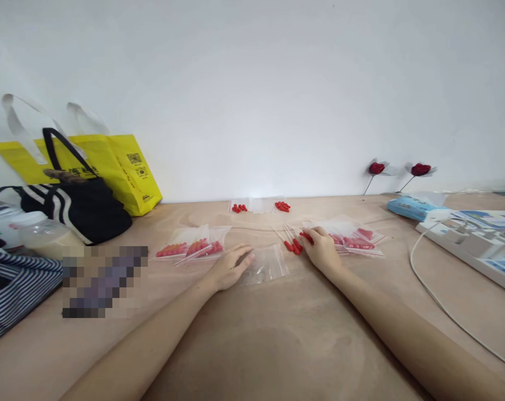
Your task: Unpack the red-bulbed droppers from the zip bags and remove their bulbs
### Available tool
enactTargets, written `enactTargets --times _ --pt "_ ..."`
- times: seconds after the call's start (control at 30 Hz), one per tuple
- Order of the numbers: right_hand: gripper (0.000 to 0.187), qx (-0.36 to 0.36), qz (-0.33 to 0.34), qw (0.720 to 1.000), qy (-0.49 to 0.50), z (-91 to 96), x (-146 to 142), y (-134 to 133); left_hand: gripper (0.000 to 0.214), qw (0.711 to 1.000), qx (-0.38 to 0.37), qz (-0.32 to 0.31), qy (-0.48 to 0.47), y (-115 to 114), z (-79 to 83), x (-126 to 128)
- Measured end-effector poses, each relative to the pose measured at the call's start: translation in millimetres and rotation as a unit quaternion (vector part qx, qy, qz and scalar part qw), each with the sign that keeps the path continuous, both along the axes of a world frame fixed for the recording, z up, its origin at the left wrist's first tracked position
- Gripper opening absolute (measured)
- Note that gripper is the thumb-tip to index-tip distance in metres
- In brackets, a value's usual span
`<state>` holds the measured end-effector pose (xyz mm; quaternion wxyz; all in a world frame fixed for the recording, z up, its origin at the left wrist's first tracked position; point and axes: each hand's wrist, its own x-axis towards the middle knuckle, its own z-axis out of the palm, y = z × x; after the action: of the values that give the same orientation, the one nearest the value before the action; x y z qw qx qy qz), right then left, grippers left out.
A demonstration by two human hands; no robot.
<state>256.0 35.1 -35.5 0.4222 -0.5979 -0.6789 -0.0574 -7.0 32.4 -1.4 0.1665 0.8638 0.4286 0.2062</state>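
Observation:
My left hand [231, 268] rests at the left edge of a clear zip bag [269, 264] lying flat on the table, its fingers loosely curved with a gap between thumb and fingers. My right hand [322, 250] pinches a red-tipped stick [305, 236], partly covered by the fingers. Beside it on the table lie several more red-tipped sticks [289, 245], their pale thin ends pointing away from me. Filled zip bags of red pieces [356, 243] are just right of that hand. More filled bags [200, 246] lie left of my left hand.
At the wall lies another bag with small red piles [282, 206]. A yellow bag [141, 184] and a black bag [97, 211] stand at the left. To the right are two red flowers [376, 168], a blue tissue pack [417, 209], a white power strip [481, 250] and a cable [438, 312].

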Motion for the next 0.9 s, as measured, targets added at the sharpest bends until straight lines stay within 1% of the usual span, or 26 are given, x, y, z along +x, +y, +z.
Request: enactTargets --times 0.1,0.2,0.27,0.33,0.4,0.43,0.5,0.53,0.6,0.67,0.73,0.83,0.9 --pt "0.022 -0.014 0.012 1.000 -0.014 -3.0 0 1 0.037 1.000 0.024 -0.007 -0.012 2 -0.1 1" --pt "0.022 -0.023 0.028 0.999 -0.026 -3.7 -2 -1 0.032 0.998 0.053 -0.020 0.019 2 -1.8 2" --pt "0.025 -0.028 0.036 0.998 -0.033 -3.5 -4 -2 0.031 0.995 0.084 -0.015 0.053 3 -3.1 1" --pt "0.025 -0.032 0.040 0.998 -0.039 -2.9 -5 -3 0.030 0.988 0.127 0.017 0.085 4 -3.8 0" --pt "0.025 -0.025 0.040 0.998 -0.039 -1.5 -6 -5 0.027 0.978 0.159 0.071 0.111 6 -3.0 -1" --pt "0.024 -0.014 0.040 0.998 -0.041 -0.3 -7 -7 0.026 0.974 0.163 0.098 0.121 7 -2.0 -1" --pt "0.023 0.015 0.054 0.997 -0.052 2.9 -11 -13 0.022 0.972 0.145 0.134 0.128 8 0.7 -1" --pt "0.022 0.028 0.074 0.995 -0.062 5.0 -14 -18 0.020 0.973 0.128 0.143 0.126 9 2.1 -1" --pt "0.020 0.041 0.146 0.985 -0.084 9.6 -22 -28 0.016 0.977 0.097 0.149 0.116 8 4.3 1" --pt "0.021 0.039 0.228 0.968 -0.097 13.9 -31 -40 0.013 0.979 0.082 0.150 0.108 7 5.8 2" --pt "0.024 0.030 0.278 0.954 -0.107 16.6 -37 -48 0.010 0.980 0.079 0.155 0.099 9 8.2 2" --pt "0.027 0.017 0.302 0.947 -0.110 16.8 -39 -51 0.007 0.976 0.071 0.193 0.075 18 16.0 -8" --pt "0.027 0.011 0.300 0.948 -0.107 15.0 -37 -49 0.009 0.964 0.075 0.251 0.051 27 22.7 -22"
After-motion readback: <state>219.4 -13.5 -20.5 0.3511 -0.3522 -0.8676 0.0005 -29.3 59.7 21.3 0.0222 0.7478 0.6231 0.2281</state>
